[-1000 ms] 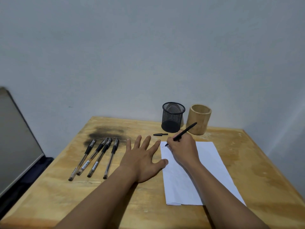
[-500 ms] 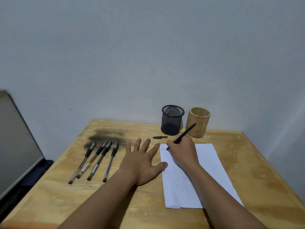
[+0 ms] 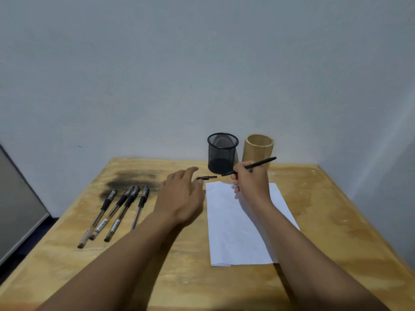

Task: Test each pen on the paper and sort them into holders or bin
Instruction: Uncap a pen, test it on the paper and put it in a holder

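Now: right hand (image 3: 251,185) grip clamped on pen (image 3: 258,164) | left hand (image 3: 182,196) grip apart | four pens (image 3: 116,212) | two holders (image 3: 222,153)

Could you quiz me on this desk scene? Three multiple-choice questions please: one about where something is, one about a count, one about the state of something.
1. Where is the loose pen cap?
A. inside the wooden cup
B. on the table beyond the paper's far edge
C. among the row of pens

2. How many pens lie in the row at the left?
A. two
B. four
C. six

3. What is the right hand doing?
A. gripping a pen
B. lying flat and empty
C. lifting the mesh holder

Answers: 1 B, the cap lies on bare wood near the mesh holder. 2 B, four barrels lie side by side. 3 A, its fingers close round a black pen above the paper.
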### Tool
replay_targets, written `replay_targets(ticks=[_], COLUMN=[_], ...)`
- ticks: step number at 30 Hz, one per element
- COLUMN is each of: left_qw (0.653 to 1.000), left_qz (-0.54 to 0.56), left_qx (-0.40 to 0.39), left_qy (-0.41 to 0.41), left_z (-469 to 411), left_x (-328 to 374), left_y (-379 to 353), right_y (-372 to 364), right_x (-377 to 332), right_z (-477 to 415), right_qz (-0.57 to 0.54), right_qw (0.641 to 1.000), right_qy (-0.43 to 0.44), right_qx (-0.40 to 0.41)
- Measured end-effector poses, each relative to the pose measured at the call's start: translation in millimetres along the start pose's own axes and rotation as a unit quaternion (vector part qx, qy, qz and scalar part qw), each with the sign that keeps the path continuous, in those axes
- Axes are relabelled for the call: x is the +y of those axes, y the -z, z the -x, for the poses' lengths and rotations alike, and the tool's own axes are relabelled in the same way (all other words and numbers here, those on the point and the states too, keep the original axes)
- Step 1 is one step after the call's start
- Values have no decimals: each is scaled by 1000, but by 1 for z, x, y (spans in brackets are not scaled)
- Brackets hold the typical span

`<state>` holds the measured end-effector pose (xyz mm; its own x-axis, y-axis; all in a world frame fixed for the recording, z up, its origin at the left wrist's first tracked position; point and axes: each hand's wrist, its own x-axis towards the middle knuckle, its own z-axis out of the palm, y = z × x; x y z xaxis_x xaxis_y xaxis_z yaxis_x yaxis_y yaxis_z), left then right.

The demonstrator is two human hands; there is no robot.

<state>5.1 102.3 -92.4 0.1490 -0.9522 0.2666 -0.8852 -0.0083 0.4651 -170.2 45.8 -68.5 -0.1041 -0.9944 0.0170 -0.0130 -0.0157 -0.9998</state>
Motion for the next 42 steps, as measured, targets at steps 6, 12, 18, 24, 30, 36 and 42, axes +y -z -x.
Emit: replay_targets(ticks=[6,12,18,24,30,36,42], left_qw=[996,994,997,988,978,968,943], left_qz=[-76,-108,59,145,201,248,332], left_qx=[-35,-13,48,44,36,13,-11], left_qy=[29,4,11,-36,-35,-40,-29], left_z=[-51,-52,-35,-27,-23,-26,-25], left_x=[4,1,6,28,41,50,62], left_y=[0,-3,11,35,47,51,51], right_y=[4,8,12,17,32,43,46], right_x=[2,-4,-11,-31,-43,-49,-51], right_z=[-5,-3,0,10,14,16,17], right_qz=[-10,-51,-73,-102,-96,-114,-126], right_qw=[1000,998,996,992,992,989,984], right_qy=[4,-2,19,26,30,36,22], right_qx=[-17,-24,-36,-69,-79,-88,-122])
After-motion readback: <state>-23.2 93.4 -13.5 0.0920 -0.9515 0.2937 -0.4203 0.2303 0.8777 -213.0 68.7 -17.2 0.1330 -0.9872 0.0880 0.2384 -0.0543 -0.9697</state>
